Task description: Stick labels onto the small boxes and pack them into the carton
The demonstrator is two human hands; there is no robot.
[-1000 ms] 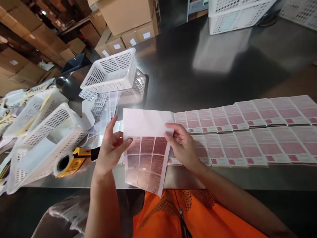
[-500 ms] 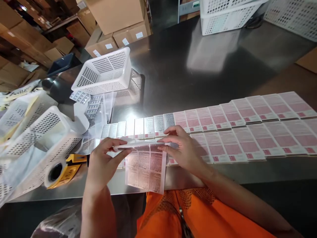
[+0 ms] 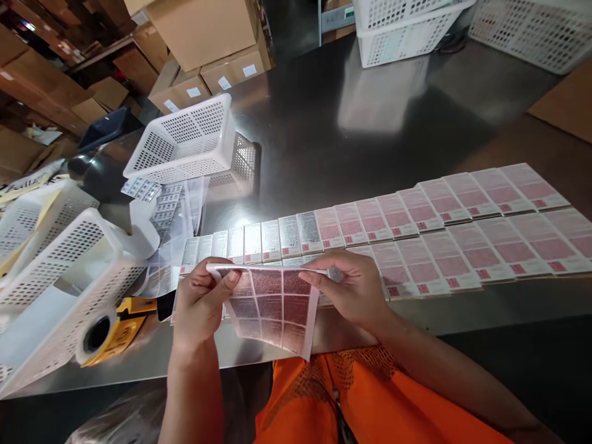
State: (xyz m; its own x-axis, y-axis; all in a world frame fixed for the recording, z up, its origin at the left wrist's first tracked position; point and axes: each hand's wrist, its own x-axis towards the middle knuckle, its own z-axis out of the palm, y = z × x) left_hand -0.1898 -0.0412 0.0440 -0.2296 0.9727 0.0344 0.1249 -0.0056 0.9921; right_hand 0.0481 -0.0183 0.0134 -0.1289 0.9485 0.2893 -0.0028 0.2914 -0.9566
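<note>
Between my two hands hangs a label sheet (image 3: 271,308), printed in dark pinkish blocks parted by pale lines. My left hand (image 3: 201,302) pinches its upper left corner, thumb on the near face. At the upper right, my right hand (image 3: 354,287) grips the same edge between thumb and fingers. The sheet tilts toward me, its lower edge loose above the table's front edge. Behind it lie two overlapping rows of small flat packs, silvery ones (image 3: 271,240) at the left and pink-and-white ones (image 3: 428,209) running right. Part of the near row is hidden by the sheet and hands.
A white perforated basket (image 3: 180,139) stands on the steel table (image 3: 300,142), with loose label sheets (image 3: 169,203) beside it. At left are another white basket (image 3: 69,290) and a yellow tape dispenser (image 3: 124,327). Cardboard boxes (image 3: 203,31) are stacked beyond; more baskets (image 3: 407,37) stand at the back.
The label sheet's upper edge has been drawn wider and flatter between my hands, and more of its printed face shows. My left thumb now lies on its front. The view has shifted slightly.
</note>
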